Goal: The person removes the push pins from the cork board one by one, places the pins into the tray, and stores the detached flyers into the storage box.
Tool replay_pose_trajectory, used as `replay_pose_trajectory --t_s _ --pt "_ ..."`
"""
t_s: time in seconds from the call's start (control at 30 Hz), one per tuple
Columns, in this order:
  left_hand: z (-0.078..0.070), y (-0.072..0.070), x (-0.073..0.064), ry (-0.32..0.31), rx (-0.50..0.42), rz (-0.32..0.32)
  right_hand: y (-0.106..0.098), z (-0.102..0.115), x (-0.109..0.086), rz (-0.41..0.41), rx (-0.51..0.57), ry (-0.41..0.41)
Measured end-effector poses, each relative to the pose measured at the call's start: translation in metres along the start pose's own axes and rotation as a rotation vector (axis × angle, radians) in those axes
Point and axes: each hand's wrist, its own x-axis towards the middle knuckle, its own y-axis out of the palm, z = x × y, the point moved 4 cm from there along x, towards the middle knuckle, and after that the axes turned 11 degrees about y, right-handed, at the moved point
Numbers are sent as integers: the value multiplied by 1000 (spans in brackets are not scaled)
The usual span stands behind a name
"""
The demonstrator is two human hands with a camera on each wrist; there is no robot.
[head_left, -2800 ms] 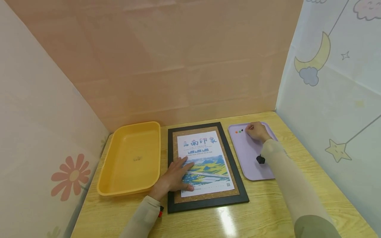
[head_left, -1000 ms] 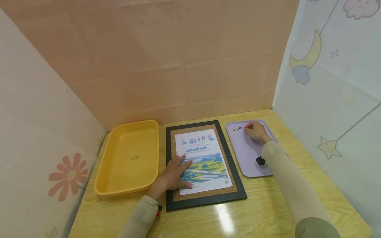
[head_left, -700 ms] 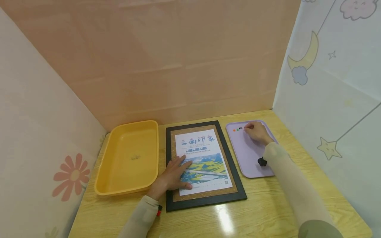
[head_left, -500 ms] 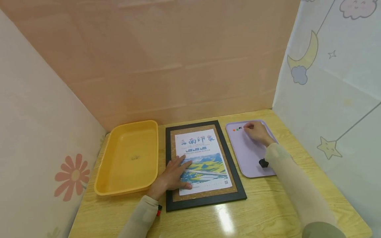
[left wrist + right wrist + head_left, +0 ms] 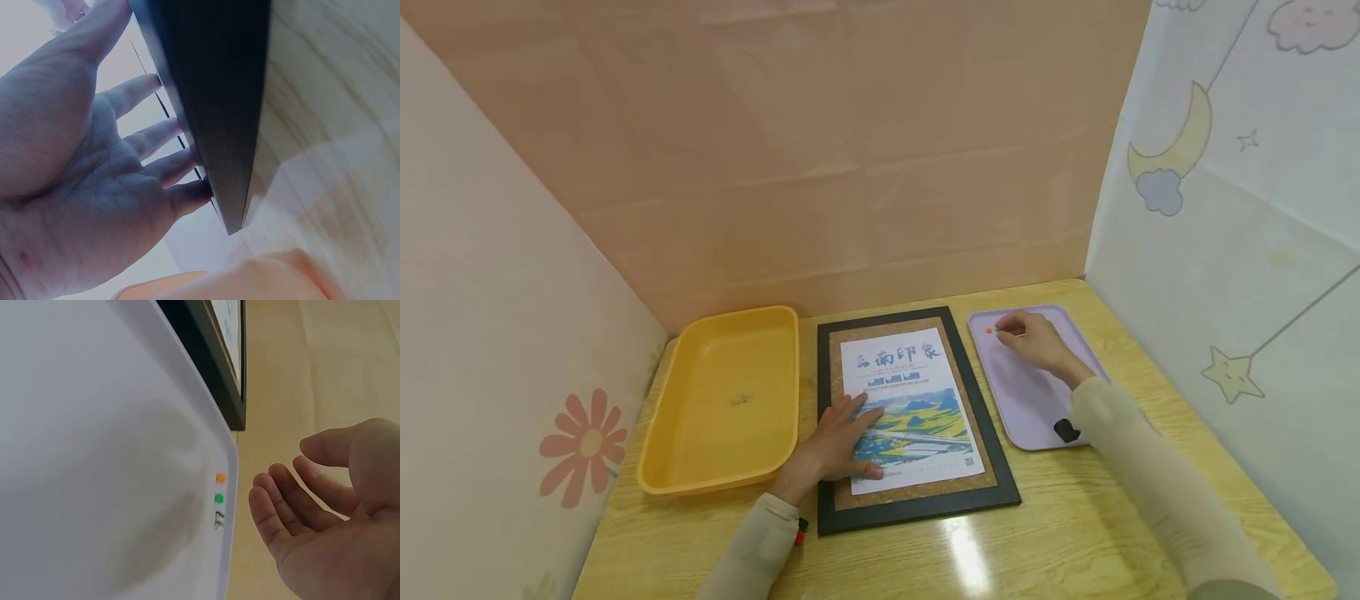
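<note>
My left hand (image 5: 838,442) lies spread on a printed poster (image 5: 917,433), which rests on a black-framed cork board (image 5: 917,512); the left wrist view shows its fingertips over the frame edge. My right hand (image 5: 1033,340) hovers over the back of a lilac tray (image 5: 1022,417), near small coloured pieces that look like pushpins. In the right wrist view, its fingers are loosely bent, thumb apart, with nothing between them. An orange pushpin (image 5: 220,478), a green pushpin (image 5: 219,498) and small dark metallic pieces (image 5: 219,520) line the tray's far edge.
A yellow tray (image 5: 793,392) stands left of the board, with a few tiny pieces (image 5: 741,399) on its floor. The wooden table (image 5: 1052,517) meets a draped back wall and printed side walls. A black wrist camera (image 5: 1066,431) overlaps the lilac tray.
My right hand, held with fingertips together at the back of the tray, has shifted slightly left and its thumb has parted from the fingers. The left hand stays on the poster.
</note>
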Motion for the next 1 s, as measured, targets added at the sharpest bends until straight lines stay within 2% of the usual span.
replay_pose_trajectory --t_s 0.43,0.7,0.87,1.0 --pt "2 1 7 -5 19 8 12 23 -39 85 44 -108" --pt "3 -1 8 8 50 9 31 31 -60 196 102 -149" --pt "1 -2 6 34 79 15 39 38 -68 250 149 -141" --pt "0 -5 7 79 44 -25 44 42 -72 278 175 -108"
